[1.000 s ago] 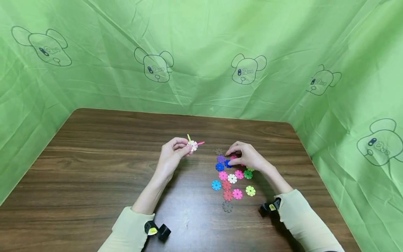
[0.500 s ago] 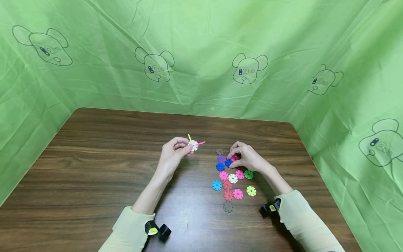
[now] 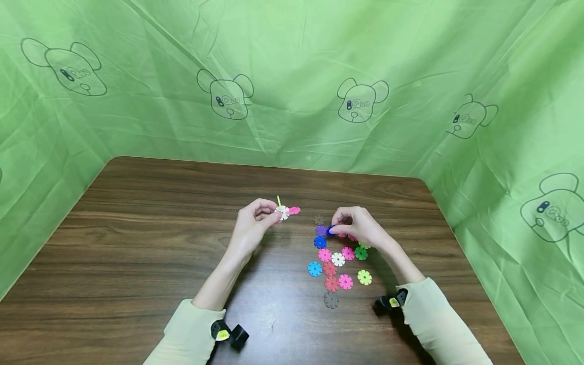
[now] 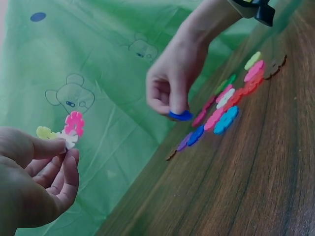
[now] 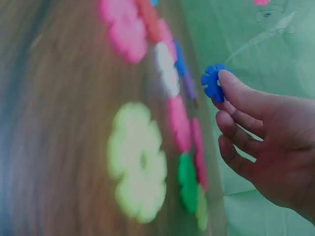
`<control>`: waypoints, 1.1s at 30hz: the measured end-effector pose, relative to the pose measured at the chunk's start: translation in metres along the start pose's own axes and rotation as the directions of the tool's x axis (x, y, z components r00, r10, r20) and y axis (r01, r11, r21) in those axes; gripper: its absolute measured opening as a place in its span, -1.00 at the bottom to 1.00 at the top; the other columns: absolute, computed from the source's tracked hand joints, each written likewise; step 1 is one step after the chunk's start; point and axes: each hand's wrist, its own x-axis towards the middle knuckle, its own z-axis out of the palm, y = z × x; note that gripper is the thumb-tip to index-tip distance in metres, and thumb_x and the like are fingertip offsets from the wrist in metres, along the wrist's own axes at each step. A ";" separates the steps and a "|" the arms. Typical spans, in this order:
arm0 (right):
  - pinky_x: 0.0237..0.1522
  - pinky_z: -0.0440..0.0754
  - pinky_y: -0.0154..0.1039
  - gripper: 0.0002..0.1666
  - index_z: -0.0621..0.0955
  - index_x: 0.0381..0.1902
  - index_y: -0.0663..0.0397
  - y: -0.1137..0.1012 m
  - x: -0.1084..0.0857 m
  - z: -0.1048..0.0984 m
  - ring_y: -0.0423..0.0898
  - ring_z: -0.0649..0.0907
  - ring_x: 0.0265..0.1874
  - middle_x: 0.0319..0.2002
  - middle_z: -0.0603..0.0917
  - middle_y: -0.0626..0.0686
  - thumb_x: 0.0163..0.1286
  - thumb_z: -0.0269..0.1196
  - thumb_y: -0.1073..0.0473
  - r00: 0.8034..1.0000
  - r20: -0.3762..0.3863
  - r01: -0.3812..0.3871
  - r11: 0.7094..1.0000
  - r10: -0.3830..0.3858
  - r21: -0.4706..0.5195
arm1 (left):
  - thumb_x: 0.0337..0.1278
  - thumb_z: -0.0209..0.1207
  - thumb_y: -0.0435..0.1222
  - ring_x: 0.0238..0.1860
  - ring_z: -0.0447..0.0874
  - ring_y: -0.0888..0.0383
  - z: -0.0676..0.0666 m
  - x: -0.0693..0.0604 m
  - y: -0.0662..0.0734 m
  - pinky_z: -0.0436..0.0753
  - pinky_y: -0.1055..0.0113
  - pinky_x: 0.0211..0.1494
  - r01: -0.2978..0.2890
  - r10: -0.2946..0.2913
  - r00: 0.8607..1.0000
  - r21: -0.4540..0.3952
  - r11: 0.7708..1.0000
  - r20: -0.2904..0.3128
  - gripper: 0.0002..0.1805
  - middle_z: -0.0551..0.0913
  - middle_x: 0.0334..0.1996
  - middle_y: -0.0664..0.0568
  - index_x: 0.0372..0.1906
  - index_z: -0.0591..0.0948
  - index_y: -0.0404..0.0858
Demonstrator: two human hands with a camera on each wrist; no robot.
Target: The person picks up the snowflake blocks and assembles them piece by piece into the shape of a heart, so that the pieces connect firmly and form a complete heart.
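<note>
My left hand (image 3: 252, 224) pinches a white notched snowflake disc (image 3: 284, 213) between thumb and fingers, above the table. Joined to that disc are a pink disc (image 4: 74, 123) and a yellow disc (image 4: 45, 132), both set at an angle to it. Over the far part of the loose discs, my right hand (image 3: 363, 227) holds a blue notched disc (image 5: 211, 83) by its edge, thumb against its face. In the right wrist view this disc is raised off the table. Beneath and around the right hand lie a purple disc (image 3: 321, 230) and another blue disc (image 3: 320, 242).
Several loose discs lie flat on the brown wooden table (image 3: 150, 243), among them a light blue one (image 3: 315, 268), a green one (image 3: 361, 253) and a yellow one (image 3: 364, 277). A dark translucent disc (image 3: 331, 300) lies nearest the front. Green cloth (image 3: 292, 132) hangs behind the table.
My right hand has picked up the blue disc from the table, drawing it slightly away from me. The joined discs in my left hand have turned, so the pink one shows more of its face.
</note>
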 end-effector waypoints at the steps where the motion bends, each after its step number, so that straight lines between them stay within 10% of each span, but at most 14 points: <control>1: -0.25 0.60 -0.33 -0.86 0.68 -0.38 -0.10 -0.003 0.001 0.000 -0.20 0.65 -0.39 -0.41 0.73 -0.09 0.28 0.49 0.16 1.000 -0.021 0.004 1.000 -0.004 0.026 | 0.27 0.30 -0.47 -0.28 0.71 0.22 0.000 0.000 0.000 0.70 0.49 -0.15 -0.009 0.010 1.000 0.016 1.000 -0.006 -0.79 0.68 -0.23 -0.07 -0.03 0.63 -0.42; 12: -0.32 0.74 -0.27 -0.90 0.68 -0.17 0.21 -0.047 0.003 0.009 -0.04 0.83 -0.33 -0.28 0.80 0.28 0.40 0.36 0.28 0.972 -0.230 0.122 0.924 -0.038 0.363 | 0.22 0.37 -0.41 -0.25 0.71 0.29 0.003 -0.003 0.003 0.67 0.54 -0.11 -0.129 0.141 0.989 0.206 0.970 -0.044 -0.85 0.77 -0.17 -0.16 -0.13 0.70 -0.31; 33: -0.26 0.72 -0.36 -0.90 0.74 -0.16 0.11 -0.068 0.004 0.028 0.16 0.79 -0.32 -0.30 0.82 0.20 0.38 0.39 0.26 0.947 -0.319 0.164 0.921 -0.047 0.352 | 0.23 0.38 -0.38 -0.25 0.70 0.27 0.007 -0.004 0.001 0.68 0.51 -0.10 -0.156 0.170 0.985 0.229 0.961 -0.039 -0.88 0.78 -0.20 -0.13 -0.16 0.71 -0.27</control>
